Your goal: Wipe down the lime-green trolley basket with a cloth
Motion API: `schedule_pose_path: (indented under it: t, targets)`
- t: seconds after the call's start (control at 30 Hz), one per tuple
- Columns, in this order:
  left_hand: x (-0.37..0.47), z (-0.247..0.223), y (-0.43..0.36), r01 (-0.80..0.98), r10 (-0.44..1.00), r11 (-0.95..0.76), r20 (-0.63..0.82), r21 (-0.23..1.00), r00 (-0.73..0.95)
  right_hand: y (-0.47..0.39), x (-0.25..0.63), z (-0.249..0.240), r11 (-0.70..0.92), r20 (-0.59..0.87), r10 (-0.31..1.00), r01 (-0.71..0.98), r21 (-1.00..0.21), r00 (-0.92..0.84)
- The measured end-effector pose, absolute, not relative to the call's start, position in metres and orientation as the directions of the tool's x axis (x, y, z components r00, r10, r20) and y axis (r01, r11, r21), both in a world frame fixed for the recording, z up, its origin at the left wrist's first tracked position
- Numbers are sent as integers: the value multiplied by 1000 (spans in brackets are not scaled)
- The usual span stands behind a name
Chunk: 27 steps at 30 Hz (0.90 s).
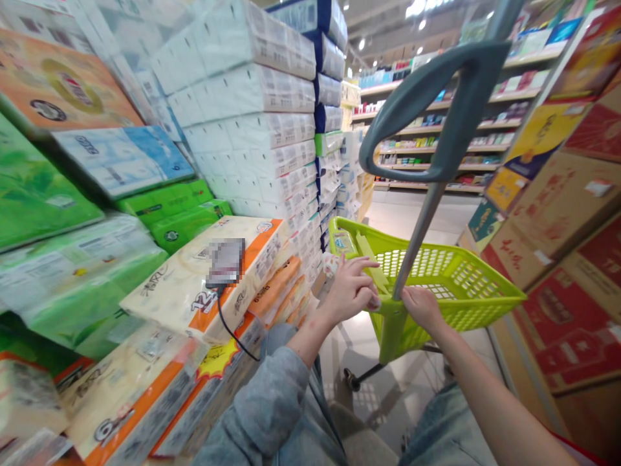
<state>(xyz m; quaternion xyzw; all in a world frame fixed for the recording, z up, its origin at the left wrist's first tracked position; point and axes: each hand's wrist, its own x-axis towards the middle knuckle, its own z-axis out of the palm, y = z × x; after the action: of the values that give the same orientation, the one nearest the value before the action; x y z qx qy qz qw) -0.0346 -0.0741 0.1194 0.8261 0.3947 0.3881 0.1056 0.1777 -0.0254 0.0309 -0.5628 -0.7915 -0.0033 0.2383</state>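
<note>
At four o'clock from mid-view, a yellow-green basket [466, 285] on a wheeled frame, a caster [352, 380] showing below it toward six. Grey pole [418, 243] rises from its near end to a looped handle [436, 110] at two o'clock, tilted right at the top.

Right hand [422, 310]: closed on the basket's near rim, right against the foot of the pole; fingers on the far side hidden. Left hand [352, 285]: just left of the pole, over the near end, index and middle fingers reaching out, the others curled. Whether it grips anything, cannot tell. Grey-blue sleeve [266, 401] pushed up that forearm.

Nine o'clock: small device [227, 262] (face pixelated, so no reading it) lying on a cream-and-orange tissue pack [179, 285]. Dark cable [236, 340] runs from its lower end down toward the sleeve. Green packs [179, 217] just beyond; more cream-and-orange packs under and toward eight.

Eleven o'clock: tall stack of white packs [233, 110], dark blue ones [330, 71] beside it. Stocked shelves [436, 142] between one and two. Printed cartons [557, 246] piled at three, well apart from both hands.
</note>
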Motion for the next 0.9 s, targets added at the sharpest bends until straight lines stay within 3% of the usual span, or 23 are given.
schedule_pose_path:
  t: [0.13,0.33,0.43,0.57,0.67,0.77,0.9]
  targets:
    - [-36,112,-71,558,771,-618,566,554,292,-24,177,30,370,406,880,893,-257,-247]
    - [-34,94,-77,838,835,-352,544,417,80,-23,175,29,392,456,857,879,-273,-240]
    - [-39,93,-82,819,850,-409,493,401,183,-23,177,28,412,484,841,866,-284,-241]
    - [-49,106,-87,661,742,-657,465,362,482,-25,180,26,443,528,814,846,-296,-241]
    - [-53,116,-81,616,695,-718,381,324,610,-26,182,26,467,543,799,837,-286,-260]
    - [-52,119,-64,711,769,-638,291,295,569,-28,181,28,484,544,792,828,-283,-278]
    - [-47,115,-32,837,915,-401,210,373,345,-27,178,31,491,538,794,819,-297,-282]
